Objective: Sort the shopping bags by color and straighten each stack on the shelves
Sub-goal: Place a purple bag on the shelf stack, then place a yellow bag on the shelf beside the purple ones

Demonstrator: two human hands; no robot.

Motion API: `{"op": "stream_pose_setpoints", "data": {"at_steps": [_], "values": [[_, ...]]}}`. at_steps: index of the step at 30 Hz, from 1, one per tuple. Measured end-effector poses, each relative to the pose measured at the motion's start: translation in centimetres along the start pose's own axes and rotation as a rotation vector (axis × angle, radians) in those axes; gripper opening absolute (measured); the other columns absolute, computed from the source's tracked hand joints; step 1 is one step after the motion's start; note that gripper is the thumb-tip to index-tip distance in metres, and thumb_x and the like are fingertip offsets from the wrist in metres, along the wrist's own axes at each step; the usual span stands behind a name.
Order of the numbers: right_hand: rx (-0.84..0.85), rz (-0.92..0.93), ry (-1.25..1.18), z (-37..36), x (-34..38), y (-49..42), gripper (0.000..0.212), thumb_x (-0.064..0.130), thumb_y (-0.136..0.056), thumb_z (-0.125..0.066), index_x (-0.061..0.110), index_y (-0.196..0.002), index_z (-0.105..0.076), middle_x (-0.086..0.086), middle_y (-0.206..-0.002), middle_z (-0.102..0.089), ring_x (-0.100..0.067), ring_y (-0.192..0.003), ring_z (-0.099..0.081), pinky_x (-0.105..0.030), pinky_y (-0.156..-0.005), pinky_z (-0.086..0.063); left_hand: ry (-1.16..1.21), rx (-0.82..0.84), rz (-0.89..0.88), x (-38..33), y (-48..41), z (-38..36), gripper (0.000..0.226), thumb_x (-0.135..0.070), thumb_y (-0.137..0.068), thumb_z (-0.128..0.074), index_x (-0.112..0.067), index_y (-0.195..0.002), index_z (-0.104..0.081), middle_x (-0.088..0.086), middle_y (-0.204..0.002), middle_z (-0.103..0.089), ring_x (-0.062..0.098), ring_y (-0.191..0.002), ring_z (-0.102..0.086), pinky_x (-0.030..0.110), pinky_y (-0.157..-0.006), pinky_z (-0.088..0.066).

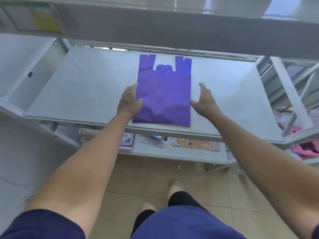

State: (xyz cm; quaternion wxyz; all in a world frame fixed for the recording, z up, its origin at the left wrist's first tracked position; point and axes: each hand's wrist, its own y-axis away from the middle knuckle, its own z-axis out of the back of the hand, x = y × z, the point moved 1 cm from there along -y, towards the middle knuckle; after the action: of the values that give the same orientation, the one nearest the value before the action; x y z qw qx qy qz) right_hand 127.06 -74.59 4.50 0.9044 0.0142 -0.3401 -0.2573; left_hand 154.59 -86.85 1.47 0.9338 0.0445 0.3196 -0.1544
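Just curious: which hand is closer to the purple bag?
Left: the left hand touches the purple bag at its left edge; the right hand hovers just off its right edge.

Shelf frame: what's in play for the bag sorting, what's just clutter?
Job: purple bags, left hand at their left edge, right hand beside their right edge, shelf, pink pile (maybe bags).
Lying about: printed packets on the lower shelf, yellow sign overhead.

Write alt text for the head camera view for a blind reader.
A purple shopping bag lies flat on a white shelf, handles pointing away. The open left hand touches its left edge; the open right hand is at its right edge.
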Motion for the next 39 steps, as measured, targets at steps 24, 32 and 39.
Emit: {"op": "stream_pose_setpoints", "data": {"at_steps": [24, 32, 39], "values": [[-0.706, -0.598, 0.368, 27.9, -30.5, 42.4, 0.087, 0.023, -0.087, -0.066, 0.014, -0.163, -0.024, -0.014, -0.173, -0.008, -0.032, -0.160, -0.009, -0.051, -0.123, -0.030, -0.166, 0.408, -1.276, -47.9, 28.2, -24.6, 0.080, -0.030, -0.093, -0.063, -0.007, -0.161, -0.026, 0.014, -0.172, -0.020, 0.030, -0.158, -0.021, 0.047, -0.122, -0.031], [-0.742, -0.841, 0.323, 37.2, -44.1, 51.4, 0.084, 0.025, -0.094, -0.060, 0.015, -0.164, -0.015, -0.015, -0.173, 0.000, -0.033, -0.160, -0.004, -0.050, -0.125, -0.027, -0.215, 0.517, -1.401, -61.1, 37.4, -36.0, 0.080, -0.035, -0.097, -0.057, -0.007, -0.163, -0.021, 0.013, -0.174, -0.009, 0.027, -0.161, -0.010, 0.049, -0.126, -0.026], [-0.745, -0.907, 0.276, 44.3, -53.9, 51.5, 0.081, 0.027, -0.097, -0.056, 0.016, -0.165, -0.012, -0.013, -0.173, 0.002, -0.031, -0.160, 0.000, -0.050, -0.126, -0.025, -0.197, 0.519, -1.446, -71.5, 38.8, -44.1, 0.084, -0.037, -0.096, -0.051, -0.009, -0.165, -0.013, 0.009, -0.175, -0.002, 0.023, -0.162, -0.004, 0.046, -0.127, -0.025]]}}
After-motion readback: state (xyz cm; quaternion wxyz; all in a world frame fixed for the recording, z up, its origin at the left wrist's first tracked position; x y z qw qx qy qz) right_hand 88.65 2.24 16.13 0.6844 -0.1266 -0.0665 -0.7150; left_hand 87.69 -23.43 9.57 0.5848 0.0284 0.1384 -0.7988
